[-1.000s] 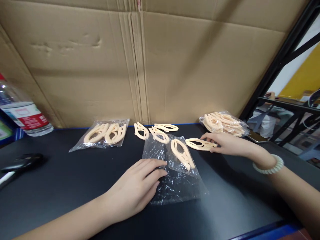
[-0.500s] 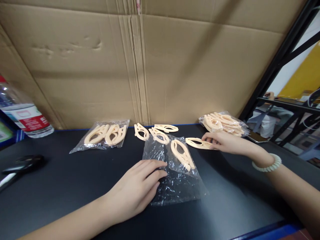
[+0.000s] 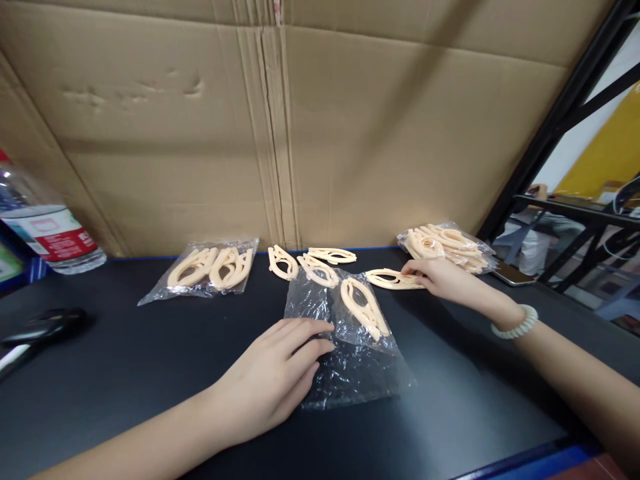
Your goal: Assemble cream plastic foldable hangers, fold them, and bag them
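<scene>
The left hand [image 3: 273, 377] lies loosely spread, fingertips on the edge of a flat clear bag [image 3: 357, 380], seemingly steadying it, with one pale hanger [image 3: 369, 317] in or on it. Well apart, the right hand [image 3: 416, 272] pinches the end of a second hanger [image 3: 400, 287] just right of the bag, probably leaving its loop clear. Three hangers [image 3: 306, 265] lie singly behind on the desk [image 3: 150, 353], apparently within easy reach.

Left hand [image 3: 277, 373] covers part of the clear bag's edge [image 3: 360, 397], right fingers [image 3: 419, 267] mask one end of a cream piece [image 3: 397, 287], bottle [image 3: 65, 233] and black object [image 3: 45, 327] cut by left margin, label print illegible, background person [image 3: 535, 250] only partly visible beyond black frame [image 3: 557, 137].
</scene>
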Tool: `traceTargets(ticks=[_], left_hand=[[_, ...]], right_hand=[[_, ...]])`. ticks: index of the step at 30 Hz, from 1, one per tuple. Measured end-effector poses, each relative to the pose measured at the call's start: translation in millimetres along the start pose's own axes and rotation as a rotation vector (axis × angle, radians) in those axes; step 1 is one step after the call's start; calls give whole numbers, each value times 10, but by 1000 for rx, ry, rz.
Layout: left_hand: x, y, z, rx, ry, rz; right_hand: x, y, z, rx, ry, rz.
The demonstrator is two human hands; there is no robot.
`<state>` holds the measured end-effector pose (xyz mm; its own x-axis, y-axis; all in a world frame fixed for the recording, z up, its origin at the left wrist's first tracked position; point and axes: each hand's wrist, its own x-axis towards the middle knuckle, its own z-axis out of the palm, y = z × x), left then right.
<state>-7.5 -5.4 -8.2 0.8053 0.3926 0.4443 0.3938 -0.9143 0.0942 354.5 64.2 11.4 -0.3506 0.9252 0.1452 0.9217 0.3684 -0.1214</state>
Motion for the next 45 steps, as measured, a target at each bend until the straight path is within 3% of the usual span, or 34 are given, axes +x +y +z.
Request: traceTargets(ticks=[10,21,25,31,36,40,42,45], left_hand=[[-3,6,3,-5,-4,-13],[6,2,10,-10,10,-16],[-5,-6,15,-11,8,-15],[-2,-3,22,-17,17,-14],[-8,1,29,-26,15,-36],[-13,4,29,-24,15,-35],[-13,5,25,-23,9,-44],[-11,5,21,-23,6,-65]], right_hand=[[-59,-40,-94,-3,-72,-60],[-26,-116,-72,-74,53,-121],[-41,-82,-128,-69,184,-134],[-76,-110,-185,83,488,-76],[-191,-449,-200,304,767,-130],[-395,-755,-291,445,887,-203],[-493,-869,-357,461,825,-296],[-602,-1000,-411,499,632,-543]])
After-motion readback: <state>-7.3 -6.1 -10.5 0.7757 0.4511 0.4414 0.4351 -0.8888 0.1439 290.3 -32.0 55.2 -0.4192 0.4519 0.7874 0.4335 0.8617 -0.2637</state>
